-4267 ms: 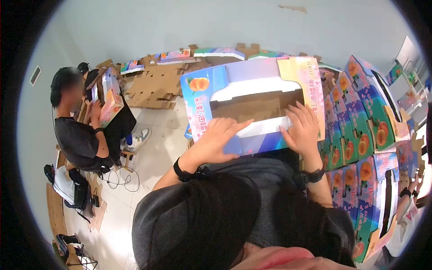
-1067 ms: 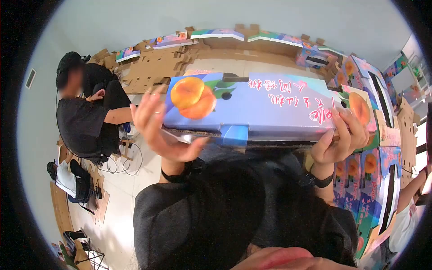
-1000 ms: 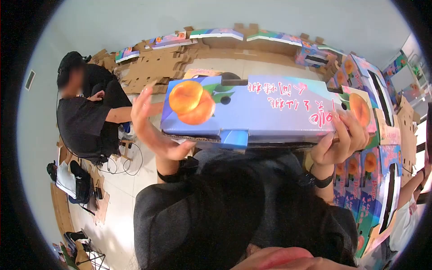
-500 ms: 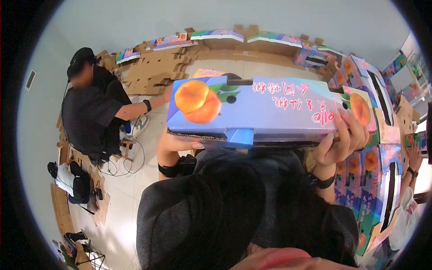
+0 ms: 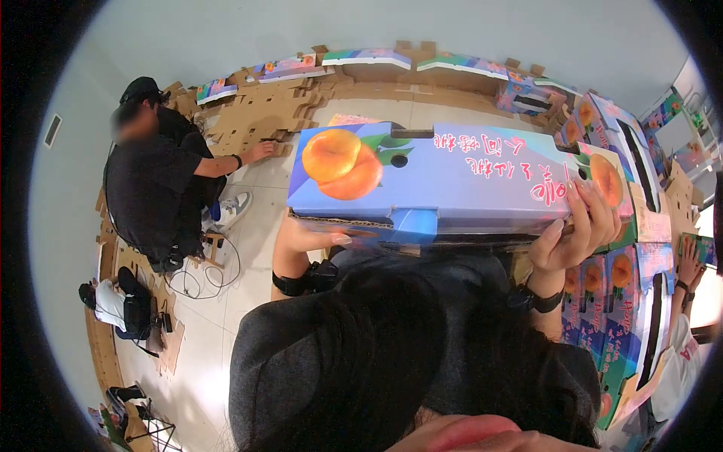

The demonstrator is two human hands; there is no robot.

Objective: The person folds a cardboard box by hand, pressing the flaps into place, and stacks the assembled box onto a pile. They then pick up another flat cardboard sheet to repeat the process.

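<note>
A long blue and purple cardboard box (image 5: 459,181) with peach pictures and pink lettering is held up across the middle of the head view, its lettering upside down. My left hand (image 5: 312,235) grips its lower left end from beneath, the fingers mostly hidden. At the other end my right hand (image 5: 578,230) has its fingers spread over the printed face and the thumb at the lower edge. Both wrists wear black straps.
Behind the box, flat brown cardboard (image 5: 260,117) covers part of the floor. A person (image 5: 154,181) in black crouches at the left, near cables. Stacked peach boxes (image 5: 621,301) stand at the right, beside another person's hand (image 5: 688,260).
The box and both my hands have shifted slightly right. The crouching person's arm has drawn away from behind the box and now reaches toward the floor cardboard.
</note>
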